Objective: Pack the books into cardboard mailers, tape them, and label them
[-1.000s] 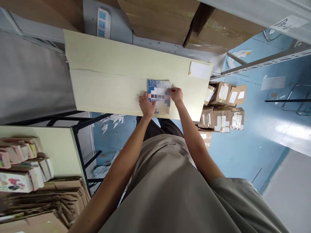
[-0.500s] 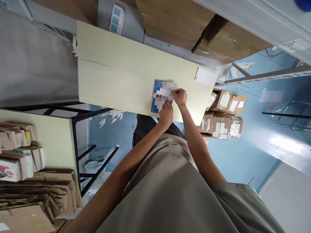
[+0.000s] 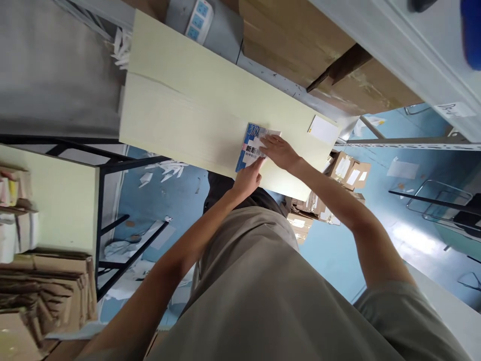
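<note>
A blue and white book [image 3: 245,146] with Chinese lettering lies on the pale yellow tabletop [image 3: 180,110]. My left hand [image 3: 248,178] is at its lower edge, with the fingers pressed together on the cover and some of them curled. Across the right half of the cover lies my right hand [image 3: 281,151], palm down and fingers stretched out. That hand hides part of the lettering. The cover's right side looks hazy, as if under a translucent layer, but I cannot tell what it is.
A white card [image 3: 323,129] lies at the tabletop's right end. Behind it stand a power strip [image 3: 199,21] and large cardboard boxes [image 3: 285,42]. Flattened cartons [image 3: 56,288] are stacked at lower left. Taped boxes [image 3: 347,168] stand on the blue floor at right.
My right hand has gone from a pinch at the book's right edge to lying flat across its cover. My left hand stays at the lower edge. The camera view has tilted.
</note>
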A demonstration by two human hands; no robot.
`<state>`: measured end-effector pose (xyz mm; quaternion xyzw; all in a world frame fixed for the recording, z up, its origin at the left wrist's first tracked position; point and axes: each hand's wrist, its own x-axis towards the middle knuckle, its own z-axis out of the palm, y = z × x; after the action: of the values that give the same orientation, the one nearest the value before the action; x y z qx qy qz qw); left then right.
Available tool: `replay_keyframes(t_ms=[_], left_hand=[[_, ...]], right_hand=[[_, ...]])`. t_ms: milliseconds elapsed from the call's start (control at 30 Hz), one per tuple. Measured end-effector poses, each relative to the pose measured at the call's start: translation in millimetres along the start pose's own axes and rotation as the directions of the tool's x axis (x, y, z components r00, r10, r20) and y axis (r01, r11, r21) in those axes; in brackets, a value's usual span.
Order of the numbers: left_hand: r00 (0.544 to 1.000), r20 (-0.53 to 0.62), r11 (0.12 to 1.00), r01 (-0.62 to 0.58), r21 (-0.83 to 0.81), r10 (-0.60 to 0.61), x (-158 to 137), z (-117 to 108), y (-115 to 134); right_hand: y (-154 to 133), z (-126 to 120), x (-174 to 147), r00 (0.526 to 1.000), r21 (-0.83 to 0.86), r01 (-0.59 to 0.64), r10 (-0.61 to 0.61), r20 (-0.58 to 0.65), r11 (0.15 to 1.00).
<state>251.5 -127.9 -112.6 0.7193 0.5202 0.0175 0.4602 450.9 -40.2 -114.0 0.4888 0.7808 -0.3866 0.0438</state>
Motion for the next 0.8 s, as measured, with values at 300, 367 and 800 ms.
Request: replay_keyframes(t_ms=[300, 367, 800], left_hand=[[0.972, -0.196, 0.968, 0.081, -0.237, -0.129, -26.8, -18.8, -32.3], [0.946, -0.248, 0.936, 0.122, -0.33, -0.211, -34.3, -17.4, -37.7], [0.647, -0.341, 0.552, 0.147, -0.821, -0.681, -35.0, 5.6, -86.6]], right_hand=[[26.2, -43.7, 70.8, 0.996, 0.008, 0.0, 0.0, 0.094, 1.0], [23.2, -55.4, 84.6, 0.996, 0.041, -0.016, 0.013, 0.084, 0.999], [-23.9, -36.5, 160.1, 1.0, 0.124, 0.005, -0.003, -0.019, 0.992]])
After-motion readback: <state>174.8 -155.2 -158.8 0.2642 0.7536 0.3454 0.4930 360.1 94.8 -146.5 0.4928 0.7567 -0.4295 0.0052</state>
